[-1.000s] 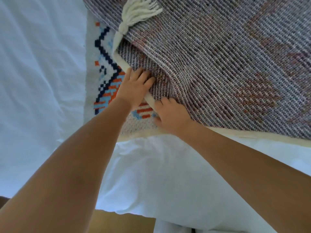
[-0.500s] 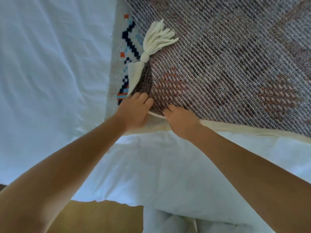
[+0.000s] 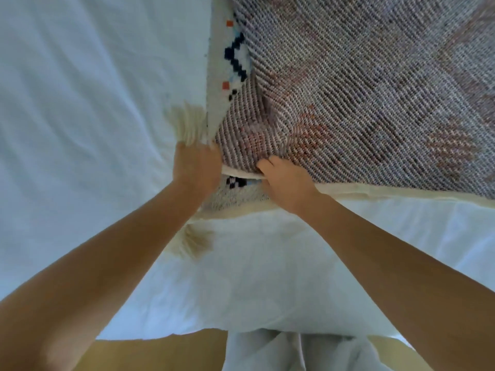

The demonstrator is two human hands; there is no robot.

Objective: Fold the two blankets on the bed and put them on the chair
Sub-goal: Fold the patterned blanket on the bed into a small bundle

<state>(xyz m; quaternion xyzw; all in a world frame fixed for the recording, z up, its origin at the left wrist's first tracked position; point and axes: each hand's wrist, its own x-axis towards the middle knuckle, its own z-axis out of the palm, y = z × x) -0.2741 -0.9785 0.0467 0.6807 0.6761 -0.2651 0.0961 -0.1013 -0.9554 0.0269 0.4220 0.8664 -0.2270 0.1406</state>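
1. Here, left of the blanket (image 3: 361, 89), the bed (image 3: 80, 129) shows only its white, lightly creased sheet.
2. At the blanket's left edge a cream upper tassel (image 3: 187, 124) fans out over the sheet, blurred, just above the left hand (image 3: 197, 167).
3. The left hand grips the blanket's turned-over corner at the base of that tassel. Its fingers are curled tight round the cloth, knuckles up.
4. Below that corner a lower tassel (image 3: 195, 242) lies on the sheet, at the corner of the blanket layer underneath.
5. The blanket lies on the bed, doubled over on itself. Its grey woven back with faint reddish shapes faces up, and a strip of the cream face with navy and orange blocks (image 3: 233, 57) shows along its left edge.
6. The right hand (image 3: 286, 183) sits just right of the left hand on the blanket's near edge. Its fingers are curled and pinch the cream hem (image 3: 401, 191), the thumb on top.
7. Nearer than the blanket, past the mattress edge, are a wooden floor (image 3: 160, 352) and a pale garment (image 3: 267, 352).
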